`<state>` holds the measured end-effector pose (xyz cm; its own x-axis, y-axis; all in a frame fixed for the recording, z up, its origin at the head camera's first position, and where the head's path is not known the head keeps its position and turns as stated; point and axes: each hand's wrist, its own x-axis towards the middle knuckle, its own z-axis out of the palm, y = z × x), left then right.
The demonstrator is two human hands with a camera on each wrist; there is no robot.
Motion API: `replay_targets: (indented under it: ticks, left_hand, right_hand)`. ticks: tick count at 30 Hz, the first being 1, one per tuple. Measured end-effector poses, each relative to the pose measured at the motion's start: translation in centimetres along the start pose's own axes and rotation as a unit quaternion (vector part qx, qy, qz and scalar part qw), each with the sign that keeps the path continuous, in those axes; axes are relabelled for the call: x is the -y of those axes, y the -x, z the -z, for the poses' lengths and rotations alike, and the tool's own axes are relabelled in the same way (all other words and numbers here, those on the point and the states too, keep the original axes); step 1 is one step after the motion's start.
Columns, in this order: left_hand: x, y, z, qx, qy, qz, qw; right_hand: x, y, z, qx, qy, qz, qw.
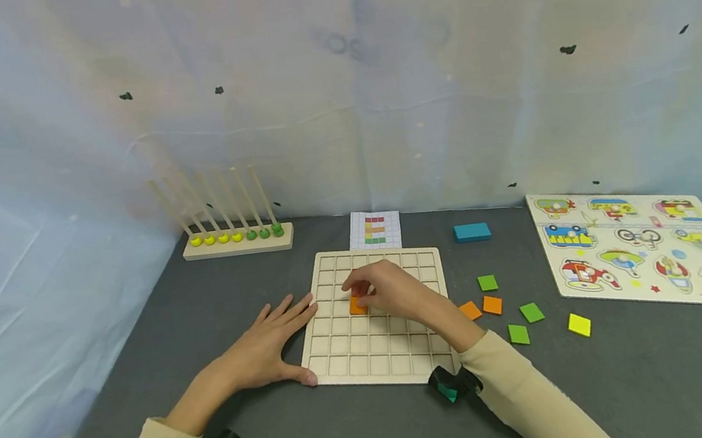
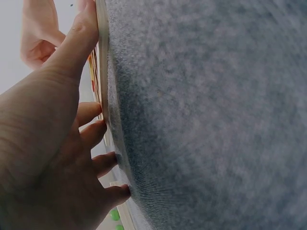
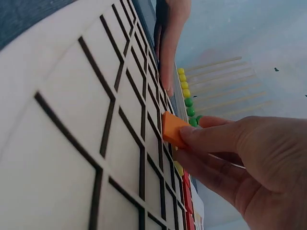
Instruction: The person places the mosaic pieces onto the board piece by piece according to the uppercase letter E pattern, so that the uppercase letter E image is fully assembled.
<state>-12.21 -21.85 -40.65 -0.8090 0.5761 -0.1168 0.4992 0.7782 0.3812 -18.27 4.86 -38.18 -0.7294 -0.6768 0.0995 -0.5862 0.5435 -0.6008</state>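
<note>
A pale wooden grid board lies on the dark table. My right hand is over its middle and pinches an orange square tile between thumb and fingers; the tile is tilted against the grid in the right wrist view. Beyond it, red tiles and a yellow tile sit on the board, mostly covered by my right hand in the head view. My left hand is spread along the board's left edge, its thumb at the near corner and fingertips touching the side.
Behind the board lies a printed pattern card. Loose green tiles, orange tiles and a yellow tile lie to the right. Farther out are a blue block, a vehicle picture puzzle and a bead stand.
</note>
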Motion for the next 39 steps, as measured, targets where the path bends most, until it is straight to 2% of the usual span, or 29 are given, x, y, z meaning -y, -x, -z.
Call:
replay_targets:
  ticks: [9, 18, 29, 33, 39]
  left_hand:
    - [-0.1, 0.0, 0.1, 0.003, 0.003, 0.004, 1.0]
    - [0.0, 0.0, 0.0, -0.005, 0.003, 0.0, 1.0]
    - [0.0, 0.2, 0.0, -0.001, 0.006, 0.002, 1.0]
    - [-0.1, 0.1, 0.1, -0.001, 0.006, 0.001, 1.0]
    - [-0.2, -0.1, 0.1, 0.004, 0.006, 0.001, 1.0]
  right_hand:
    - [-0.4, 0.0, -0.4, -0.005, 0.006, 0.01, 0.9999]
    - [-0.2, 0.2, -0.4, -0.009, 0.007, -0.008, 0.9999]
    - [0.0, -0.1, -0.3, 0.019, 0.012, -0.016, 0.9996]
    - [0.2, 0.2, 0.2, 0.03, 0.007, -0.025, 0.9992]
    - [0.1, 1.5, 1.1, 0.014, 0.014, -0.023, 0.9995]
